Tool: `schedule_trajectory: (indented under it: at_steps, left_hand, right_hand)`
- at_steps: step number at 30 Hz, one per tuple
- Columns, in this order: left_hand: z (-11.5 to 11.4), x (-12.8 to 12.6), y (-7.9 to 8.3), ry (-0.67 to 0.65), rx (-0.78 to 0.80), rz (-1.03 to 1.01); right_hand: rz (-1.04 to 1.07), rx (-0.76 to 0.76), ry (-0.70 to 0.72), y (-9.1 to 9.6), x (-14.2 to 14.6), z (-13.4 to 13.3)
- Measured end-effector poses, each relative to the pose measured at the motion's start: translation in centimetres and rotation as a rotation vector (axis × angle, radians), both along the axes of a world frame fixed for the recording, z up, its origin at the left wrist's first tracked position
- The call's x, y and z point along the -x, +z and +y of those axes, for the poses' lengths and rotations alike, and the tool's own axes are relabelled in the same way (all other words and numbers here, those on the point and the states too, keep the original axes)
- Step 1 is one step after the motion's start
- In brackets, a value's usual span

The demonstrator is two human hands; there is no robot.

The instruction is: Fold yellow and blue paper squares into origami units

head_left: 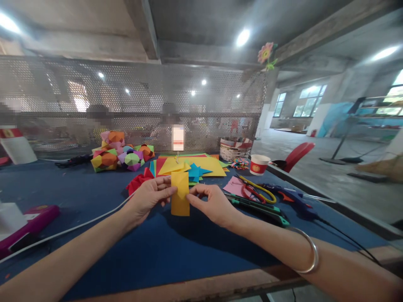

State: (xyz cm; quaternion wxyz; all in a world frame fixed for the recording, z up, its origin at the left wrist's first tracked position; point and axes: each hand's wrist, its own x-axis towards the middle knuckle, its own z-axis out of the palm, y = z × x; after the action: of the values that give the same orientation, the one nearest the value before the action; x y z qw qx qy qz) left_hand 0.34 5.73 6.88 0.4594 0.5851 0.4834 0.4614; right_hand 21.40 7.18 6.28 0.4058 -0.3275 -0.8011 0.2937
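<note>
At frame centre, yellow paper strip upright; left hand and right hand each pinched nearly closed on opposite side edges, presumably for steadiness. Room to move: lower centre, over blue tabletop, to its front edge. Paper sheets bound the upper side; scissors the right.

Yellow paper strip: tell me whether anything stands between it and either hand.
Nothing visible does: the left hand and right hand hold the yellow paper strip at opposite side edges. The blue paper lies beyond it, not between.
</note>
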Motion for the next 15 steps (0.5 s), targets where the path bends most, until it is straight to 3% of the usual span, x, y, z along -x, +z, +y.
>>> schedule_trajectory:
  at_steps: [7,15]
  left_hand:
    - [-1.2,-1.7,0.3,-0.031,-0.153,0.140]
    - [-2.5,-2.8,0.7,-0.082,-0.145,0.165]
  right_hand:
    - [0.033,0.000,-0.064,-0.2,-0.1,0.2]
    - [0.068,0.007,0.036,0.0,0.1,-0.7]
